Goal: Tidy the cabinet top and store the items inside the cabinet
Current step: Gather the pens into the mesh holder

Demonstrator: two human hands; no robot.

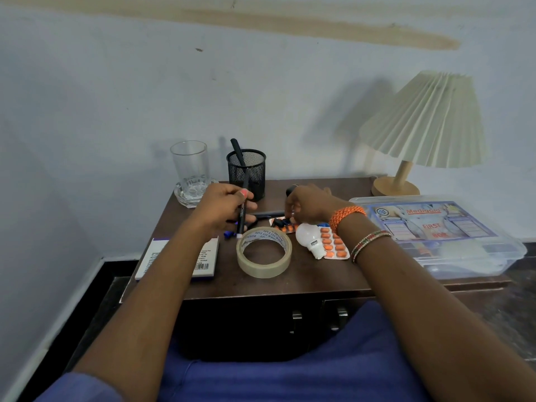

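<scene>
My left hand (222, 207) is closed around a black pencil (243, 204) held nearly upright in front of the black mesh pen holder (249, 174), which has one dark pen in it. My right hand (309, 205) reaches down with its fingers on a small dark item beside a pen (265, 214) lying on the dark brown cabinet top (261, 285). What exactly the fingers pinch is hidden. Near it lie an orange pill strip (333, 246), a white bulb (309, 237) and a roll of clear tape (264, 252).
A glass on an ashtray (191, 175) stands at the back left. A white box (179, 261) lies front left. A clear first aid box (441, 236) and a pleated lamp (423, 126) fill the right side. Two door handles (319, 319) show below.
</scene>
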